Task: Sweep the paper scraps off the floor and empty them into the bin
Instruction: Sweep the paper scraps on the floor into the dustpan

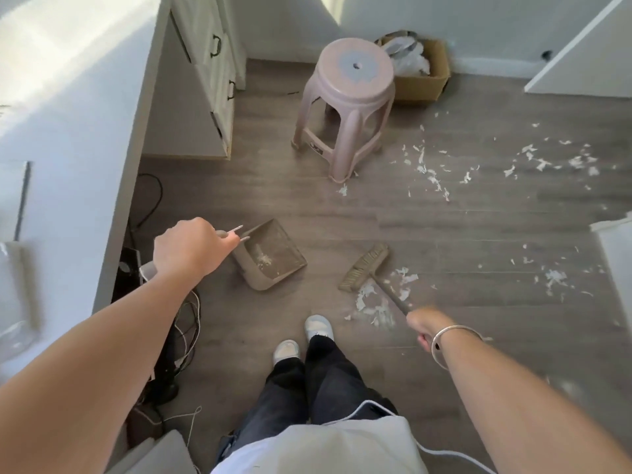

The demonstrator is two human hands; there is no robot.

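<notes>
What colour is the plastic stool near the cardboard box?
Pale pink, with a light blue-grey patch on the seat of the stool; the head view shows it.

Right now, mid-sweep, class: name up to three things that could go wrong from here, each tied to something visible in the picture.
1. The scrap pile by the broom lies close to the shoes; a step may scatter it.
2. A scrap beside the stool leg could get missed.
3. Loose cables lie on the floor below the left hand, which grips the dustpan; they might snag a foot.
</notes>
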